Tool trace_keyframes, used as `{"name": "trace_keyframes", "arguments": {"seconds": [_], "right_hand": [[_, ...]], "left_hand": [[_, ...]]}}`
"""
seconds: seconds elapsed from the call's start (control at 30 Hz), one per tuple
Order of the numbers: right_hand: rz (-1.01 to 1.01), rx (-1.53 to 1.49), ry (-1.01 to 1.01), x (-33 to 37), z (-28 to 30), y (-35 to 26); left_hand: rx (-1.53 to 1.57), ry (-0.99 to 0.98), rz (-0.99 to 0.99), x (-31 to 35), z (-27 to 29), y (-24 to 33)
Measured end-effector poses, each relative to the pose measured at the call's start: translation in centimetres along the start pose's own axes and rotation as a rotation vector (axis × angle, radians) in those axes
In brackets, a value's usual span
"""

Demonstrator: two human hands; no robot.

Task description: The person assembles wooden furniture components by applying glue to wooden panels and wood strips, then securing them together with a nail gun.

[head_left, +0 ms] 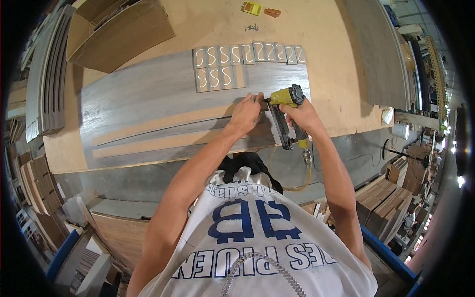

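My right hand [303,118] is wrapped round the handle of a yellow and black pneumatic nail gun [286,97]. An air hose [308,177] runs from the base of its grip. The gun's nose points left, close to the fingertips of my left hand [246,115]. Those fingers are closed on a small brown wooden piece [263,106], partly hidden by the gun. Beneath both hands lies a large grey wood-grain panel [148,85]. Small grey tiles [224,55] with white glue squiggles stand in two rows beyond my hands. Long tan strips [163,123] run along the panel's near side.
The panel rests on a tan worktable [326,59]. At the far left stands an open cardboard box [123,42], with stacked boards [48,74] beside it. More boards [381,54] lie at the right. A yellow box [252,8] and scattered fasteners [252,27] are at the back.
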State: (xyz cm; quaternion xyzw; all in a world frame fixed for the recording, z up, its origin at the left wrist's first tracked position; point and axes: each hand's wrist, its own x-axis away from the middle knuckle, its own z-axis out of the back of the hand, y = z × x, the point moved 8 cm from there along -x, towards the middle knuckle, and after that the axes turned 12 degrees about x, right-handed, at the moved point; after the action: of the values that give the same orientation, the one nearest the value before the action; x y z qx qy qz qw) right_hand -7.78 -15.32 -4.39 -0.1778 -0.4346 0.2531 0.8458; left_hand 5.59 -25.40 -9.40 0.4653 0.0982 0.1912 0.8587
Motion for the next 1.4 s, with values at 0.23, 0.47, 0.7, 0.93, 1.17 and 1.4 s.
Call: {"name": "trace_keyframes", "arguments": {"seconds": [0.23, 0.47, 0.7, 0.93, 1.17, 1.4], "right_hand": [[-0.01, -0.014, -0.005, 0.3, 0.0, -0.5], [0.017, 0.064, 0.032, 1.2, 0.0, -0.8], [-0.114, 0.178, 0.113, 4.1, -0.4, 3.8], [-0.039, -0.114, 0.041, 5.0, -2.2, 0.8], [-0.03, -0.037, -0.044, 3.8, -4.4, -3.0], [-0.051, 0.0, -0.043, 3.3, -5.0, -3.4]], "left_hand": [[0.02, 0.007, 0.004, 0.0, 0.0, -0.1], [0.144, -0.009, -0.014, 0.4, 0.9, -1.0], [-0.118, -0.085, -0.057, 2.4, 2.8, -3.1], [-0.125, -0.005, -0.132, 2.5, 2.6, -3.6], [-0.073, -0.032, -0.111, 2.5, 2.1, -4.4], [-0.028, -0.003, -0.162, 2.7, 1.7, -4.6]]}}
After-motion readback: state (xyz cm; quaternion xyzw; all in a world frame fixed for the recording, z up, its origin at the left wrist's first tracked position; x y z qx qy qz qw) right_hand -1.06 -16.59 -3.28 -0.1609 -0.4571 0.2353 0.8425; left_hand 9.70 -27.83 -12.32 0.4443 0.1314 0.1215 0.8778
